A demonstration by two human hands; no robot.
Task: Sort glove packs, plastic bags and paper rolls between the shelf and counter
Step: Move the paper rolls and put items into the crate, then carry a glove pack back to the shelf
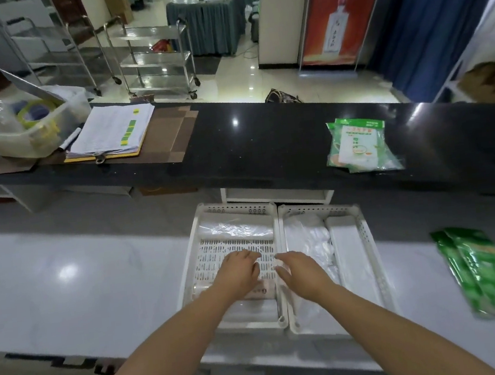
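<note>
Two white perforated baskets stand side by side on the white lower counter: the left basket (194, 272) and the right basket (373, 265). Clear plastic bags (235, 229) lie at the far end of the left basket, and more plastic bags (307, 242) fill the right one beside a long white pack (348, 247). My left hand (243, 271) reaches into the left basket, fingers loosely bent over a pinkish pack (262, 293). My right hand (302, 270) hovers over the rims between the baskets, holding nothing I can see. Green glove packs (358, 145) lie on the black upper counter, and more green glove packs (487, 275) on the white counter at right.
On the black counter (251, 144) at left sit a clear tub of odds and ends (20, 131) and a clipboard with papers (112, 131). Steel trolleys (156, 59) stand on the floor beyond. The white counter (82, 281) stretches to the left of the baskets.
</note>
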